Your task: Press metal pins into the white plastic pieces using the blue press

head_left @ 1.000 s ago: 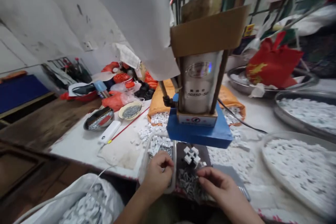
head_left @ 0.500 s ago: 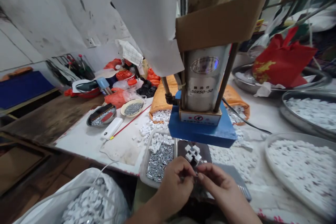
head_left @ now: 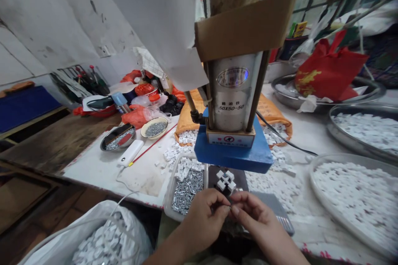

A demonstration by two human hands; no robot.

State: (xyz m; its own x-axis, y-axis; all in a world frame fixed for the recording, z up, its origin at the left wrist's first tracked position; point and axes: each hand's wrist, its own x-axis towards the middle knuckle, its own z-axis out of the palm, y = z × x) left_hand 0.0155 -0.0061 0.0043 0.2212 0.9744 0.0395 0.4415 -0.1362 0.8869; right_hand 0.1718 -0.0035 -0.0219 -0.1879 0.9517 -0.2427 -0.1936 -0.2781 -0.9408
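Observation:
My left hand [head_left: 207, 214] and my right hand [head_left: 257, 220] meet fingertip to fingertip in front of the press [head_left: 234, 149]. Both are closed in a pinch; whatever small thing sits between the fingertips is too tiny and covered to make out. Just beyond the fingers, a cluster of white plastic pieces [head_left: 226, 181] stands on the dark base under the blue press head. Left of my left hand is a clear plastic box [head_left: 168, 206] holding metal pins [head_left: 186, 192], with some white pieces on top at its far end.
A white sack [head_left: 102, 236] of white pieces stands at the lower left. To the right lie a grey block [head_left: 276, 211] and a round tray [head_left: 314, 186] heaped with small white parts. Behind the press are orange sacks [head_left: 183, 120]. A bowl of pins [head_left: 155, 128] and red stick [head_left: 155, 143] lie left.
The view has shifted slightly, so the press appears a little farther left. Both hands stay pinched together at nearly the same place, with only small finger movement.

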